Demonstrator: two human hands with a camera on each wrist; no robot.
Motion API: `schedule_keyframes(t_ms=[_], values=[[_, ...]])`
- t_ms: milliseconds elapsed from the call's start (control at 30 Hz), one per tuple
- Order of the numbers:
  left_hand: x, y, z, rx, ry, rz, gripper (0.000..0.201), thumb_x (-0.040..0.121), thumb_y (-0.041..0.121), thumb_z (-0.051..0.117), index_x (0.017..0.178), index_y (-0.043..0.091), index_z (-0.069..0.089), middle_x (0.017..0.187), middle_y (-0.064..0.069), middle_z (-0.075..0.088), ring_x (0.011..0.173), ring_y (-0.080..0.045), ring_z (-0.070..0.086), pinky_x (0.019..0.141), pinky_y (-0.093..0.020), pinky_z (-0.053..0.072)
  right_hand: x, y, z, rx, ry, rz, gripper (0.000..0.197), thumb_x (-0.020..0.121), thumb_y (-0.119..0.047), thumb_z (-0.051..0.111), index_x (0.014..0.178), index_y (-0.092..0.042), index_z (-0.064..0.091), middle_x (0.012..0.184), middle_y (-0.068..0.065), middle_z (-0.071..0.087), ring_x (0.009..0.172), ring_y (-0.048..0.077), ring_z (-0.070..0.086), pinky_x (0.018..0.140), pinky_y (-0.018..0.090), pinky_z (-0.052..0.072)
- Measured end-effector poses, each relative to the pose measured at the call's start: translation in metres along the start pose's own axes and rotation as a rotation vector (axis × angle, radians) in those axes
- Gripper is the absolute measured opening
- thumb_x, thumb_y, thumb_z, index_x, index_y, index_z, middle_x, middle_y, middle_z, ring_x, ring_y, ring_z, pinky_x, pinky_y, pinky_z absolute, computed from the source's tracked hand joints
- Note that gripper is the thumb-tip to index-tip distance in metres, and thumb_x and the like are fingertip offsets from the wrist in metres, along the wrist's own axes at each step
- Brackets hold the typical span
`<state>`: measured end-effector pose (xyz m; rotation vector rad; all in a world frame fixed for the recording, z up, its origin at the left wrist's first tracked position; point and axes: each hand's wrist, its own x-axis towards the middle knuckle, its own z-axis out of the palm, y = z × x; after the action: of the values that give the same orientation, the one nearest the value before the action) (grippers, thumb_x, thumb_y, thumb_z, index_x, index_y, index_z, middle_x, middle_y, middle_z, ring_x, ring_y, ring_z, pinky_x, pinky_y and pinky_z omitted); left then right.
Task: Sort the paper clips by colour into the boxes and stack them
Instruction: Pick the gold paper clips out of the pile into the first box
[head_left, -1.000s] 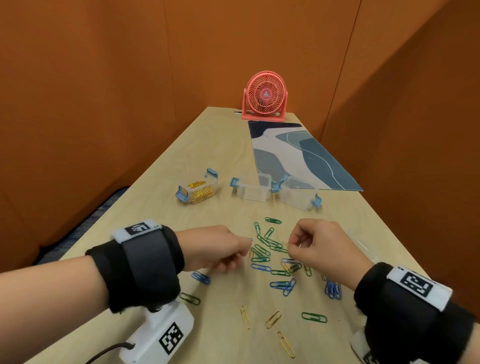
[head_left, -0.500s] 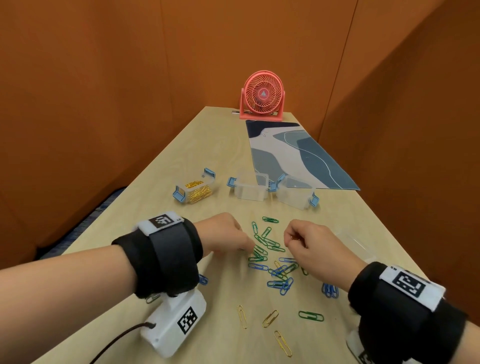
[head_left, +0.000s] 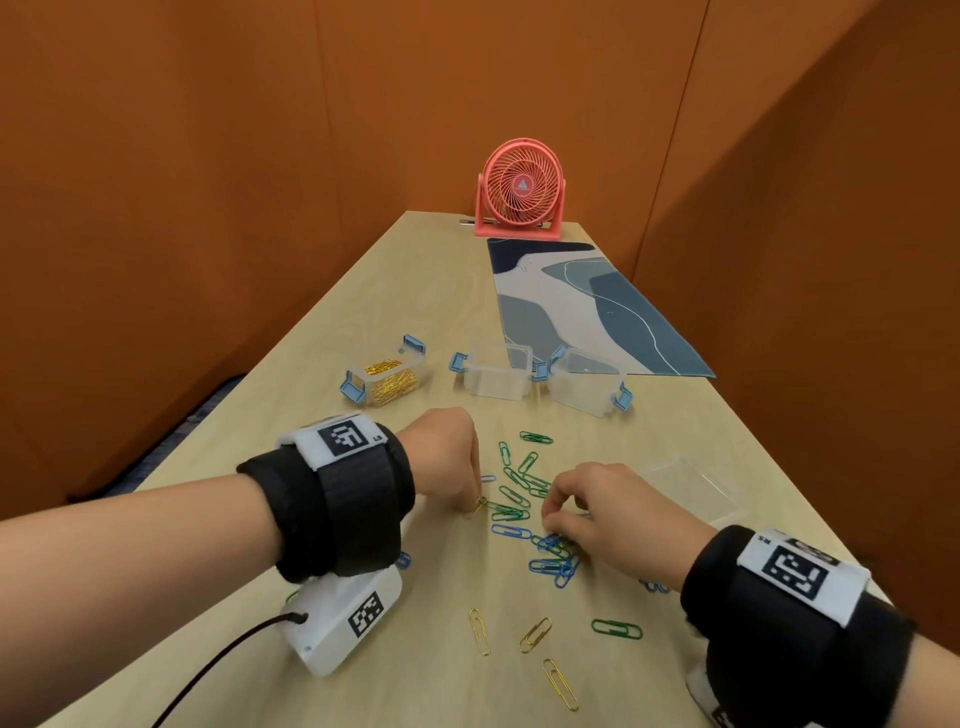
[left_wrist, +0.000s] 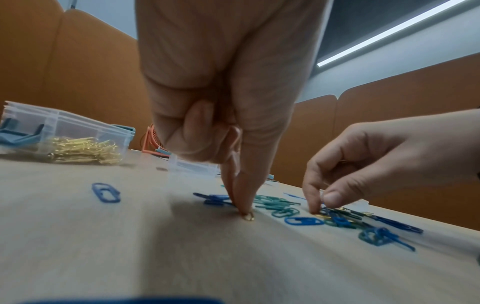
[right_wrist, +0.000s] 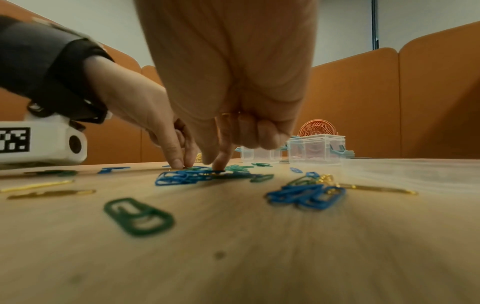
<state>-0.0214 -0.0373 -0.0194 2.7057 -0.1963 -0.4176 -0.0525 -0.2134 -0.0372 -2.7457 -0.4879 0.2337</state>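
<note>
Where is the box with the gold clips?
In the head view the box of gold clips sits on the table, left of the two empty boxes and just beyond the left hand.

Green, blue and gold paper clips (head_left: 524, 499) lying scattered flat on the table, 3 clear boxes (head_left: 493, 382) standing beyond, 1 box (head_left: 384, 379) holding gold clips

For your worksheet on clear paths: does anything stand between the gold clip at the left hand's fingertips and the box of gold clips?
Nothing visible does. The gold clip under the left hand faces bare table up to the open box.
</note>
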Motion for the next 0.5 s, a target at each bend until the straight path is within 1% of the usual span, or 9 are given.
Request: schedule_keyframes(t_ms=[67,100,200,267,300,367,433,500], values=[[-0.0019,-0.0031,-0.0020,0.002,0.007,0.012,0.018,0.076,0.014,0.075,0.094,0.011,0.075,0.094,-0.002,0.071,0.081,-0.012,0.057,0.066,-0.020,0.043,-0.0001,0.0000,-0.0016,0.009,0.008,-0.005,0.017,0.091,-0.024,0.054,0.098,-0.019,0.068,0.101,-0.003,0.058,0.092,0.011,0.050,0.078,0.020,0.037],[-0.0031,-0.0045,-0.0024,-0.004,0.013,0.019,0.017,0.076,0.015,0.075,0.093,0.012,0.075,0.091,-0.002,0.070,0.081,-0.012,0.057,0.065,-0.020,0.043,0.0000,0.0003,-0.0022,0.010,0.015,-0.004,0.016,0.091,-0.023,0.055,0.096,-0.018,0.069,0.098,-0.003,0.058,0.092,0.012,0.053,0.078,0.020,0.038],[-0.0058,-0.0061,0.0009,-0.004,0.019,0.040,0.018,0.075,0.022,0.077,0.091,0.012,0.075,0.082,0.002,0.066,0.079,-0.012,0.057,0.065,-0.020,0.042,0.0002,0.0008,-0.0024,0.018,0.045,-0.001,0.012,0.087,-0.025,0.061,0.091,-0.019,0.070,0.096,-0.003,0.058,0.095,0.014,0.056,0.077,0.022,0.040],[-0.0078,-0.0053,0.0042,0.012,0.032,0.040,0.018,0.075,0.021,0.077,0.091,0.012,0.075,0.081,0.003,0.064,0.078,-0.012,0.056,0.065,-0.020,0.042,0.0003,0.0000,-0.0023,0.020,0.035,0.019,0.012,0.084,-0.028,0.065,0.089,-0.019,0.072,0.096,-0.003,0.061,0.094,0.014,0.058,0.077,0.023,0.042],[-0.0077,-0.0049,0.0051,0.012,0.030,0.040,0.018,0.076,0.021,0.076,0.091,0.011,0.075,0.082,0.002,0.065,0.078,-0.012,0.056,0.065,-0.020,0.042,0.0002,-0.0001,-0.0024,0.018,0.028,0.031,0.013,0.083,-0.029,0.066,0.089,-0.019,0.072,0.097,-0.002,0.063,0.094,0.014,0.058,0.077,0.023,0.044],[-0.0069,-0.0044,0.0048,-0.005,-0.007,0.036,0.020,0.077,0.020,0.075,0.094,0.010,0.074,0.090,-0.001,0.069,0.080,-0.013,0.057,0.067,-0.021,0.044,-0.0006,0.0005,-0.0028,0.017,0.021,0.042,0.011,0.083,-0.028,0.066,0.087,-0.020,0.073,0.099,-0.001,0.065,0.094,0.014,0.058,0.078,0.023,0.044],[-0.0080,-0.0056,0.0028,-0.014,-0.071,0.001,0.027,0.079,0.023,0.074,0.102,0.009,0.072,0.095,-0.002,0.068,0.084,-0.014,0.057,0.069,-0.023,0.046,-0.0021,0.0004,-0.0028,0.020,0.020,0.036,0.011,0.084,-0.025,0.063,0.087,-0.020,0.073,0.099,-0.002,0.065,0.093,0.013,0.058,0.077,0.023,0.044],[-0.0105,-0.0082,0.0017,-0.013,-0.135,-0.027,0.032,0.079,0.027,0.073,0.105,0.009,0.070,0.100,-0.004,0.068,0.086,-0.016,0.057,0.075,-0.026,0.049,-0.0026,0.0003,-0.0026,0.015,0.026,0.038,0.014,0.087,-0.024,0.059,0.090,-0.021,0.072,0.099,-0.003,0.066,0.091,0.014,0.058,0.078,0.024,0.045]])
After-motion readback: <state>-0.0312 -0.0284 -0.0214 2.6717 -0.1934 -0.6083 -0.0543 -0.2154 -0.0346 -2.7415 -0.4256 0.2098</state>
